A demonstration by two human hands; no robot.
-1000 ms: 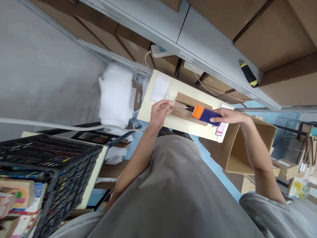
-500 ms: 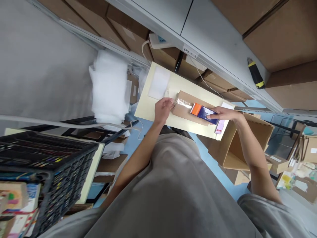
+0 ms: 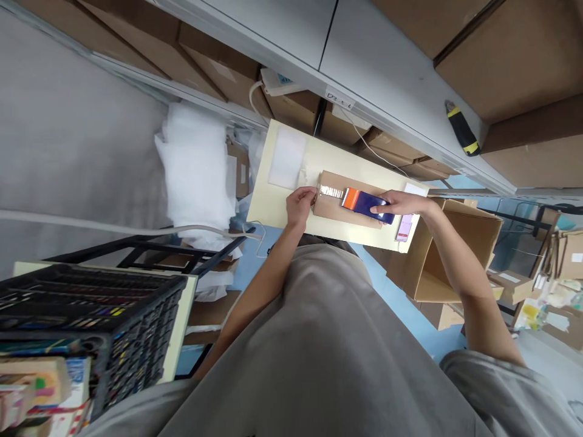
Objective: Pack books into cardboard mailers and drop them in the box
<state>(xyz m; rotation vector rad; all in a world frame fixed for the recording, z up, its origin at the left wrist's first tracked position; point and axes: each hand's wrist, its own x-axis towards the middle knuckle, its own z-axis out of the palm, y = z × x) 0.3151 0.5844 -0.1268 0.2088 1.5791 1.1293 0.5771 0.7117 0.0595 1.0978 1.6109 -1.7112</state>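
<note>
A long brown cardboard box (image 3: 331,210) lies on a pale yellow board (image 3: 268,203). Clear shiny tape (image 3: 331,192) runs along its top from the left end toward an orange and dark blue tape dispenser (image 3: 363,203). My right hand (image 3: 394,203) is wrapped round the dispenser's blue end, over the box's right part. At the box's left end, my left hand (image 3: 301,203) has its fingers pressed together by the tape's end; what they pinch is too small to make out. A phone (image 3: 404,228) with a lit screen lies right of the box.
White foam sheets (image 3: 195,170) hang at the left, above a black crate (image 3: 136,340) of packets. An open carton (image 3: 460,249) stands at the right. A black and yellow cutter (image 3: 463,129) lies on the grey shelf (image 3: 387,79). A white sheet (image 3: 288,156) is on the board.
The dispenser has shifted slightly left relative to the box and lies flatter over it. My left hand stays at the box's left end. The whole view has shifted a little.
</note>
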